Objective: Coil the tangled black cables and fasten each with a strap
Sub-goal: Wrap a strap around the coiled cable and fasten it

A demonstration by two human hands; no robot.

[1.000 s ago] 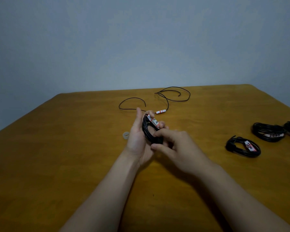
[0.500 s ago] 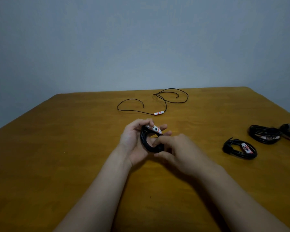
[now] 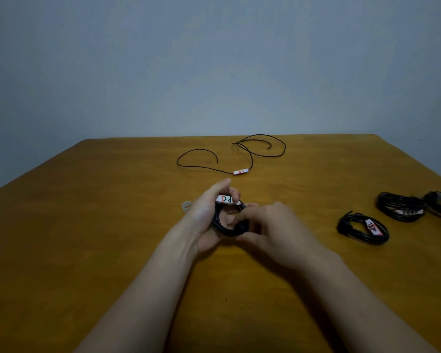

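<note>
Cable coil [image 3: 222,226] at centre frame, right hand [image 3: 275,225] fingers [image 3: 247,212] pinching black strap [image 3: 241,227] on its lower-right edge. Right hand is nearer for cinching. Left hand [image 3: 205,217] cups the coil from frame-left, gripping the top by white label [image 3: 224,199]. Loose cable [image 3: 239,154] lies upper centre on worktop [image 3: 87,225]; finished coils [image 3: 362,229] at right edge.

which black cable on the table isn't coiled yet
The thin cable at the far middle: it lies in loose open loops. The bundles at the right are wound, and the left hand and right hand hold another coil.
</note>
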